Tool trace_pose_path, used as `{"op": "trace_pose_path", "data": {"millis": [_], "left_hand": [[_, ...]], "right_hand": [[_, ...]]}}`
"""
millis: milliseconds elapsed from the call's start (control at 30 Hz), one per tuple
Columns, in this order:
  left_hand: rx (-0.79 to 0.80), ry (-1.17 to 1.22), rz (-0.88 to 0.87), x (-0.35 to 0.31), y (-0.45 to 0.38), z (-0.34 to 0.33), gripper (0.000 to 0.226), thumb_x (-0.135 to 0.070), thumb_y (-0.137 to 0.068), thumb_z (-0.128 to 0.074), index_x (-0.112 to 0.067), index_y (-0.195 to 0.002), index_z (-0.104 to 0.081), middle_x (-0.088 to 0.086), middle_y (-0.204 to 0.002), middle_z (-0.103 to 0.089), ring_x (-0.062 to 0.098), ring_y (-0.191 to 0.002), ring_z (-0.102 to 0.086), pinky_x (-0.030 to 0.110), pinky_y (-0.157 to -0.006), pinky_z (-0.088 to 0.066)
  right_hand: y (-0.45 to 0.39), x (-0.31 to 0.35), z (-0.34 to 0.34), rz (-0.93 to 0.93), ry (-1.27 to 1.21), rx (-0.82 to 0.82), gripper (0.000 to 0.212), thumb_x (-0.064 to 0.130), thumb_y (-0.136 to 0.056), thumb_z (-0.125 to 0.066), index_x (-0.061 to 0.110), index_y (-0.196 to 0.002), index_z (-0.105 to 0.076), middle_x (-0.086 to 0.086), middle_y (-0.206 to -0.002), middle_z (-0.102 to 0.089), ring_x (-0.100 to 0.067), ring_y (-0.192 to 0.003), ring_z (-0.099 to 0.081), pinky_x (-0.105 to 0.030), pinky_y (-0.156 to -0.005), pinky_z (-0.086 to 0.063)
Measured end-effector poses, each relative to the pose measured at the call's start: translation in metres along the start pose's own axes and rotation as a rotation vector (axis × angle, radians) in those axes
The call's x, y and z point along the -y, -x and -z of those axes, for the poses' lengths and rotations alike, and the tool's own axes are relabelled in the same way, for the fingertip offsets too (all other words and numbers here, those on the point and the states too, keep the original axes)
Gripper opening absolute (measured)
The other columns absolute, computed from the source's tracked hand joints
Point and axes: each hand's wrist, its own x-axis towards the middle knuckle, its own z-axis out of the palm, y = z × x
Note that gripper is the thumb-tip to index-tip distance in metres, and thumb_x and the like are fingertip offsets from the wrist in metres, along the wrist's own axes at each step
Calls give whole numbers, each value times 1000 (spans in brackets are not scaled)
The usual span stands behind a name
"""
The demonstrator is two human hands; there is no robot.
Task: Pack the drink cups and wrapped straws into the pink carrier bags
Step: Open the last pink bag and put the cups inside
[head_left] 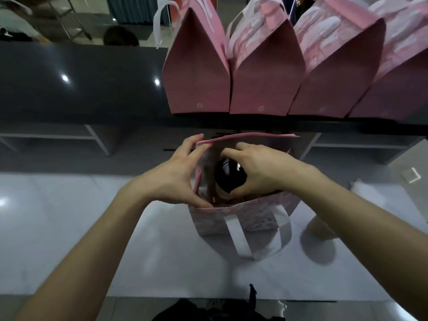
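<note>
A pink carrier bag (240,218) with white handles stands open on the white worktop in front of me. My right hand (259,167) grips a drink cup (228,177) with a dark domed lid, held inside the bag's mouth. My left hand (176,174) spreads the bag's left rim, fingers on the far edge and thumb on the near edge. No wrapped straws can be made out.
Several closed pink carrier bags (261,72) stand in a row on a dark raised counter (81,84) behind the open bag. The white worktop (69,228) extends left and right. A pale cup-like shape (322,230) sits blurred at the right of the bag.
</note>
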Motion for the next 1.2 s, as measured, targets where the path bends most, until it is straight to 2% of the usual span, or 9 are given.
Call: {"op": "trace_pose_path", "data": {"millis": [133, 267, 467, 700, 800, 967, 1033, 1100, 1200], "left_hand": [[-8, 6, -61, 2, 2, -6, 153, -81, -49, -91, -48, -168, 1, -37, -167, 19, 22, -161, -25, 22, -108, -43], [-7, -11, -70, 0, 3, -4, 155, -81, -52, -90, -45, -169, 3, -36, -168, 20, 21, -162, -21, 23, -111, -40], [-2, -29, -64, 0, 3, -2, 158, -89, -47, -84, -42, -170, 3, -34, -168, 19, 24, -163, -22, 34, -118, -46], [8, -26, -41, -1, 3, -1, 152, -85, -53, -87, -41, -171, -1, -33, -170, 19, 26, -163, -21, 39, -121, -46], [-24, -35, -38, -8, 5, 9, 128, -74, -65, -91, -39, -167, -22, -30, -172, 18, 25, -166, -14, 47, -125, -42], [-245, -93, -160, -40, -7, 29, 60, -51, -85, -88, -37, -138, -62, -11, -176, -18, 20, -162, -25, 49, -127, -38], [-286, -123, -226, -59, -19, 30, 51, -48, -88, -85, -34, -134, -67, -8, -170, -34, 16, -155, -36, 39, -123, -39], [-272, -165, -274, -81, -32, 26, 48, -47, -90, -82, -31, -134, -68, -9, -165, -42, 14, -149, -43, 36, -118, -43], [-230, -232, -348, -110, -49, 10, 47, -47, -93, -80, -28, -134, -68, -7, -159, -49, 15, -144, -47, 38, -115, -47]], "right_hand": [[-32, 9, -13, 8, 119, 77, 90, 55, -82, -84, 27, -155, -41, -8, -139, -58, -31, -116, -66, -42, -90, -60], [-48, 16, -31, 31, 142, 184, 90, 48, -81, -88, 29, -155, -41, -7, -138, -59, -30, -110, -67, -41, -85, -59], [-54, 14, -41, -4, 26, 257, 98, 50, -74, -94, 33, -154, -40, -1, -126, -63, -26, -103, -68, -45, -86, -64], [-53, 14, -41, -43, -23, 239, 102, 62, -75, -91, 30, -158, -40, -2, -132, -67, -26, -109, -68, -43, -90, -63], [-38, 15, -22, -80, -115, 256, 93, 66, -79, -85, 31, -156, -46, 2, -131, -70, -23, -110, -69, -43, -95, -61], [14, -8, 30, -136, -319, -126, 15, 32, -99, -68, 30, -112, -76, 7, -102, -76, -12, -93, -71, -31, -78, -58], [45, -24, 38, -199, -472, -388, 16, 19, -97, -64, 28, -97, -78, 8, -86, -76, -4, -76, -70, -18, -67, -54], [78, -43, 34, -282, -570, -589, 19, 14, -96, -62, 25, -93, -77, 7, -79, -76, -7, -70, -70, -19, -63, -54], [115, -80, 5, -476, -493, -640, 18, 12, -95, -62, 24, -94, -76, 7, -86, -77, -12, -76, -69, -30, -71, -56]]}}
